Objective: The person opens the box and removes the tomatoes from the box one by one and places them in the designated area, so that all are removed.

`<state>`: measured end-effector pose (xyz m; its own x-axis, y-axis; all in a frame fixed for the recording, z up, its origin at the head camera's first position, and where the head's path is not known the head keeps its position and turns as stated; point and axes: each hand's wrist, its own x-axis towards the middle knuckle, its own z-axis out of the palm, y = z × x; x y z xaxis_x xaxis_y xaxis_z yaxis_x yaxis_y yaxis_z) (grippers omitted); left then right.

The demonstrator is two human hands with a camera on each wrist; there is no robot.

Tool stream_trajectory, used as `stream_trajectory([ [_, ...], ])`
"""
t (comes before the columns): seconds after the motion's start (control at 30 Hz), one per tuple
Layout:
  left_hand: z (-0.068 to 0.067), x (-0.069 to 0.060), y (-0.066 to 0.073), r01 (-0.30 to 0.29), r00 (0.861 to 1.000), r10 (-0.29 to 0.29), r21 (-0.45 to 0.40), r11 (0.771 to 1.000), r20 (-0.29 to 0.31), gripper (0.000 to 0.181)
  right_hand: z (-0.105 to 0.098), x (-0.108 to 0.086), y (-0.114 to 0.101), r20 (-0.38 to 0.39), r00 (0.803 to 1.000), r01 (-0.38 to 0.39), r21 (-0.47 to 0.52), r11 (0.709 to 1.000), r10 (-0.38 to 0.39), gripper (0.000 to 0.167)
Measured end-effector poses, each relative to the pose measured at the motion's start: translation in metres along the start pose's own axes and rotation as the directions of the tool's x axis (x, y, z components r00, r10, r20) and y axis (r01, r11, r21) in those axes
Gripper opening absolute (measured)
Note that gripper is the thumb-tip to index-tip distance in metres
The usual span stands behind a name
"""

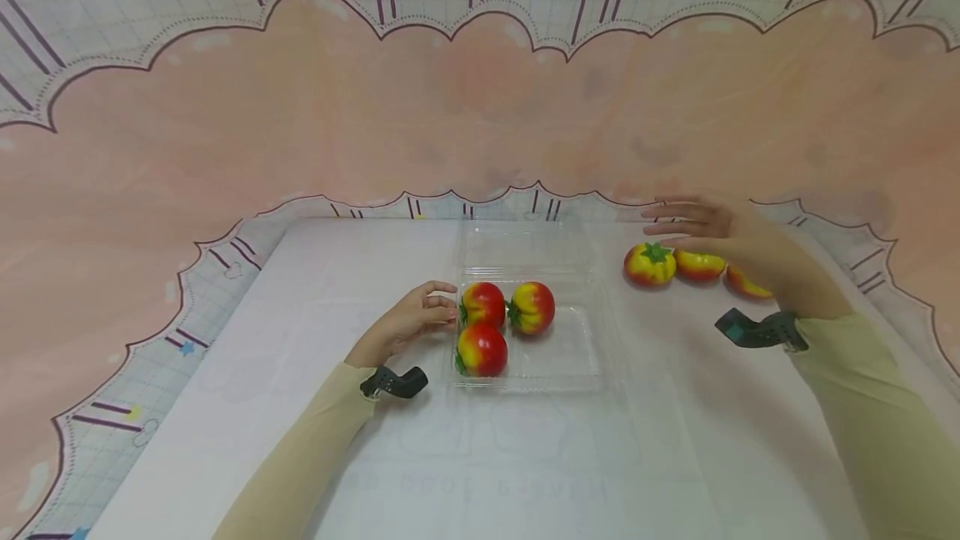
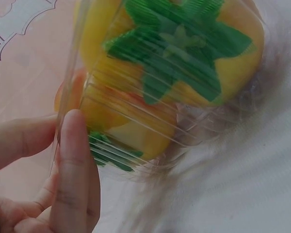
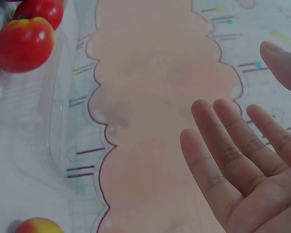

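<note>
A clear plastic box (image 1: 573, 344) lies on the table with its hinged lid (image 1: 525, 248) folded back. Two red-and-yellow tomatoes, one behind (image 1: 483, 305) and one in front (image 1: 482, 350), sit along its left side; a third tomato (image 1: 532, 308) lies right of the back one. My left hand (image 1: 411, 315) pinches the box's left rim between thumb and fingers (image 2: 73, 165). Through the plastic, the left wrist view shows a green leafy top (image 2: 184, 48). My right hand (image 1: 705, 227), fingers spread and holding nothing, hovers above the loose tomatoes at the right.
Three loose tomatoes lie in a row right of the box: the left one (image 1: 649, 265), the middle one (image 1: 700, 267) and the right one (image 1: 745, 283). The hand and wrist partly cover two. A white cover (image 1: 405, 457) lies over the table; a patterned cloth (image 1: 450, 115) hangs behind.
</note>
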<state>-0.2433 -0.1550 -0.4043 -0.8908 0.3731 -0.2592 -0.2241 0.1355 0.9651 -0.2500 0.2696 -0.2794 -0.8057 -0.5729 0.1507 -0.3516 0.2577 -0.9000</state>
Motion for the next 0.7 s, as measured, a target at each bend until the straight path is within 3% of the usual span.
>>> stream_trajectory([
  [0.07,0.000,0.000,0.000,0.001,1.000,-0.001,0.002,1.000,-0.001,0.048,0.001,0.006,0.000,0.064,0.997,0.031,0.076,0.997,-0.036,0.053],
  [0.13,0.000,0.000,0.001,-0.001,1.000,0.001,0.001,1.000,-0.001,0.048,0.004,0.010,-0.002,0.100,0.995,0.020,0.078,0.997,-0.028,0.053],
  [0.23,0.000,0.001,0.001,-0.003,1.000,0.003,-0.004,1.000,0.000,0.047,0.011,0.014,-0.005,0.092,0.994,-0.055,0.017,0.998,0.053,0.051],
  [0.4,0.000,0.000,0.001,-0.002,1.000,0.002,-0.002,1.000,0.001,0.047,0.023,0.021,-0.008,0.038,0.981,-0.186,-0.098,0.978,0.190,0.053],
  [0.57,0.000,0.001,-0.002,-0.003,1.000,0.003,0.000,1.000,0.003,0.048,0.030,0.030,0.000,0.098,0.988,-0.111,-0.065,0.992,0.117,0.055],
  [0.7,-0.001,0.002,-0.003,-0.008,1.000,0.008,0.000,1.000,0.002,0.048,0.037,0.037,0.006,0.136,0.986,-0.094,-0.046,0.994,0.100,0.054],
])
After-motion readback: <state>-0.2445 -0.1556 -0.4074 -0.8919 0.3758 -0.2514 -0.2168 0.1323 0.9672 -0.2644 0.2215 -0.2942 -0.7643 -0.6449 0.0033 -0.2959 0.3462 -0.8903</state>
